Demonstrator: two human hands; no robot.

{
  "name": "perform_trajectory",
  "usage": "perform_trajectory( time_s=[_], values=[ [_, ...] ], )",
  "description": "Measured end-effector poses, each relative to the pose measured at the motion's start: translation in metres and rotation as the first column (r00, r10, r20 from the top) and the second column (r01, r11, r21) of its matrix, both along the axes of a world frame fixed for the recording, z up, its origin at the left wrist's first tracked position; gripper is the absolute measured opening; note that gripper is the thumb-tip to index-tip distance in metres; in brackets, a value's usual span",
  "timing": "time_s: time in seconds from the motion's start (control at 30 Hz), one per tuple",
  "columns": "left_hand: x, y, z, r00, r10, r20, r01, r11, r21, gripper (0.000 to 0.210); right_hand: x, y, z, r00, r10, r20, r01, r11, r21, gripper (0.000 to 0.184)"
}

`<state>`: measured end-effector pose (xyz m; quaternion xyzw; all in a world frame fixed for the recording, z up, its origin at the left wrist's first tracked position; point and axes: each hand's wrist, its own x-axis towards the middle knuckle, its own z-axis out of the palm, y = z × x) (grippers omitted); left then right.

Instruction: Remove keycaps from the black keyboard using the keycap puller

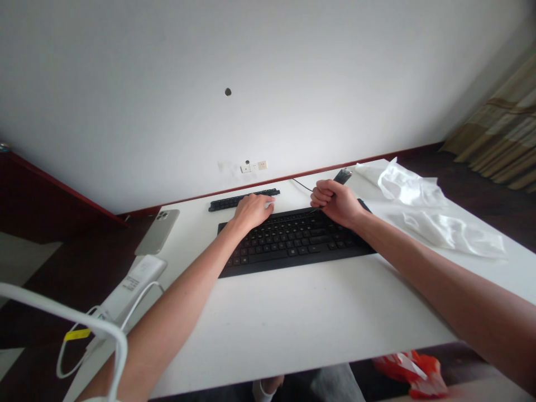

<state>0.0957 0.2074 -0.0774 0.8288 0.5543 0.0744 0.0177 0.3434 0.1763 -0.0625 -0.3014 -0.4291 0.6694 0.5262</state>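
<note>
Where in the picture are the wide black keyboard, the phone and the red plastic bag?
Wide black keyboard (pixel 288 241): head view, on the keys near its middle.
Phone (pixel 158 234): head view, on the middle of its back.
Red plastic bag (pixel 424 375): head view, on its crumpled side.

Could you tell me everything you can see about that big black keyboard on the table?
The keyboard is long, flat and black, seemingly plastic, with pale-marked keys, a long space bar and a plain front border. It lies keys-up on the white tabletop, its right end angled slightly away from the wearer. The left hand and forearm cover part of its left side; the right hand and forearm hide its far right. Whether either hand touches it is unclear.
</note>
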Motion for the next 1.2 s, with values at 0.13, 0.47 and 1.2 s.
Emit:
perform_trajectory(
  time_s=[0.13, 0.47, 1.2],
  values=[
    [0.001, -0.001, 0.001, 1.000, 0.002, -0.020, -0.001, 1.000, 0.020, 0.038, -0.001, 0.000, 0.000, 1.000, 0.007, -0.012, -0.007, 1.000, 0.006, 0.046],
    [0.001, -0.004, 0.005, 0.999, 0.017, -0.041, -0.017, 1.000, 0.011, 0.047, -0.001, 0.000, 0.000, 0.999, 0.007, -0.033, -0.008, 1.000, -0.009, 0.044],
    [0.004, -0.008, 0.010, 0.998, 0.004, -0.059, 0.000, 0.997, 0.074, 0.047, -0.005, 0.001, -0.001, 0.992, -0.082, -0.098, 0.082, 0.997, -0.001, 0.042]
  ],
)
